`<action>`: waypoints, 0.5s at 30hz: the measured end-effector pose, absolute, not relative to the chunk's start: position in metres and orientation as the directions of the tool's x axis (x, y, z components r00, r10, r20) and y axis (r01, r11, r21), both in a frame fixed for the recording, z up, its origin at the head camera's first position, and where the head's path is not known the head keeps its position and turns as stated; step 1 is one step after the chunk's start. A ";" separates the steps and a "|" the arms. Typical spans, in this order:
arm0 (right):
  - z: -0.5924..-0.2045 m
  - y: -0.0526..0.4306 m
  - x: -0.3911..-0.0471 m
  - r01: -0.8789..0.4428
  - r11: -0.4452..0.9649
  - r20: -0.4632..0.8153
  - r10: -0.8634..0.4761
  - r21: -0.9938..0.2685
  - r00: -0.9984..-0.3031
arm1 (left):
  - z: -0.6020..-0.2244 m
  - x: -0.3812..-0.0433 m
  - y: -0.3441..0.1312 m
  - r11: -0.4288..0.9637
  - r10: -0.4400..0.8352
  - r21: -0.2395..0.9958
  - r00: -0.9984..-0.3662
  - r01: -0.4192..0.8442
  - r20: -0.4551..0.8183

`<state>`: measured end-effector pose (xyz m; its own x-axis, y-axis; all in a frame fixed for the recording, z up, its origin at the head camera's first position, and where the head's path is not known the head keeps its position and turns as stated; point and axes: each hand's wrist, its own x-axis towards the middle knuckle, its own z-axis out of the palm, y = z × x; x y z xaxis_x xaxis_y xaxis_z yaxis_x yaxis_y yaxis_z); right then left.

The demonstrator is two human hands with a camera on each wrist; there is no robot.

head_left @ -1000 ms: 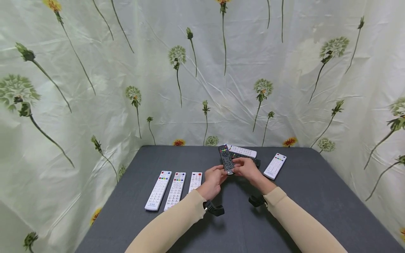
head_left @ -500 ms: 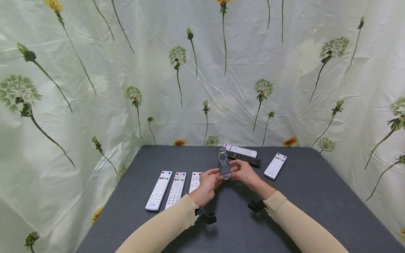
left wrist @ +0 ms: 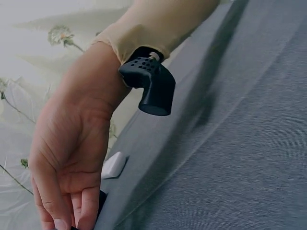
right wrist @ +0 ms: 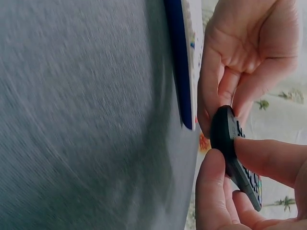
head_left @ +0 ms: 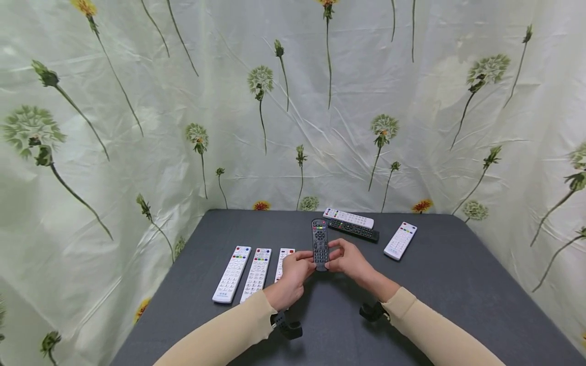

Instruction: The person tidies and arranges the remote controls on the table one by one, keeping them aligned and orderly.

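Observation:
In the head view, both hands hold a dark grey remote control point(head_left: 320, 245) above the table, its colored buttons at the far end. My left hand point(head_left: 294, 273) pinches its lower left edge. My right hand point(head_left: 350, 262) pinches the lower right edge. In the right wrist view, the right thumb point(right wrist: 268, 155) lies on the button face of the remote point(right wrist: 231, 139), with a finger behind it. The left hand point(right wrist: 247, 62) grips the other end there. The left wrist view shows my right hand point(left wrist: 72, 143); most of the remote is out of frame.
White remotes point(head_left: 232, 274) lie in a row at left, the third point(head_left: 286, 256) partly hidden by the left hand. A black remote point(head_left: 353, 230) and a white remote point(head_left: 349, 217) lie behind. Another white remote point(head_left: 400, 240) is at right. A floral curtain point(head_left: 293, 101) hangs behind the grey table point(head_left: 458, 284).
The remote has come nearer the person and slightly left, turning from a slant to nearly straight. Both hands moved with it, uncovering the black remote behind.

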<state>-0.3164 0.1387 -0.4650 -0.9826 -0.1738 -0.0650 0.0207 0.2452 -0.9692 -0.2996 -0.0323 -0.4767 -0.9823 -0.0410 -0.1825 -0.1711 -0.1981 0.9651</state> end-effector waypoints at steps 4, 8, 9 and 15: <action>-0.466 0.133 -0.308 0.032 0.240 -0.079 -0.190 -0.970 -0.979 | -0.478 -0.291 -0.039 -0.161 -0.034 0.971 -0.982 -0.176 -0.184; -0.469 0.129 -0.299 0.032 0.253 -0.087 -0.209 -0.967 -0.974 | -0.479 -0.282 -0.044 -0.125 -0.023 0.977 -0.983 -0.175 -0.179; -0.470 0.128 -0.297 0.031 0.257 -0.087 -0.213 -0.966 -0.973 | -0.479 -0.280 -0.045 -0.119 -0.021 0.977 -0.983 -0.176 -0.180; -0.475 0.125 -0.288 0.016 0.272 -0.081 -0.229 -0.962 -0.970 | -0.479 -0.268 -0.048 -0.119 -0.013 0.972 -0.978 -0.205 -0.208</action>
<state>-0.2877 0.1251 -0.4754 -0.9700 -0.2293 -0.0814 0.0165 0.2718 -0.9622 -0.2682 -0.0483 -0.4792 -0.9781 -0.0135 -0.2078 -0.2048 -0.1193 0.9715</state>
